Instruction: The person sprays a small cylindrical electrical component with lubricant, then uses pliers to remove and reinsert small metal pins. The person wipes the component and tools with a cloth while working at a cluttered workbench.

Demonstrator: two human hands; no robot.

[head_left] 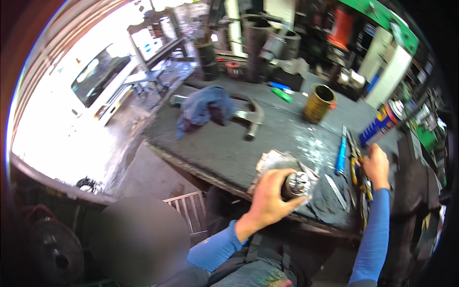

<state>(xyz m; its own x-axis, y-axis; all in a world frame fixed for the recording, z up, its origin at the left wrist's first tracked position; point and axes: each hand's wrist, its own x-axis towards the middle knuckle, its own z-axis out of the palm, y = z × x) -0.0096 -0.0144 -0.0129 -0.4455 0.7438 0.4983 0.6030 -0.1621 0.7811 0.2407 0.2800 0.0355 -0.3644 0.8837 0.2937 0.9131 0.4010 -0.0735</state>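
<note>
**Handling Hazards and Finger Positions**

Drop hazard: the metal-topped cylinder is in the left hand, over the front edge area of the workbench. A loosened grip or an oily surface could let it slip; from this position it could roll off the edge.

Tip hazard: the blue spray can stands at the right side of the bench, just above the right hand. A sideways knock from the knuckles could topple it.

Snag hazard: the blue utility knife and yellow-handled pliers lie near the right hand. A careless sweep could catch or scatter them.

Left fingers: curved around the cylinder's side, thumb opposite, spread only to its width. The bright top is exposed. A crumpled pale cloth lies beside it; contact is unclear.

Right fingers: curled. Whether they grip anything, or touch the can's base, cannot be determined.
</note>
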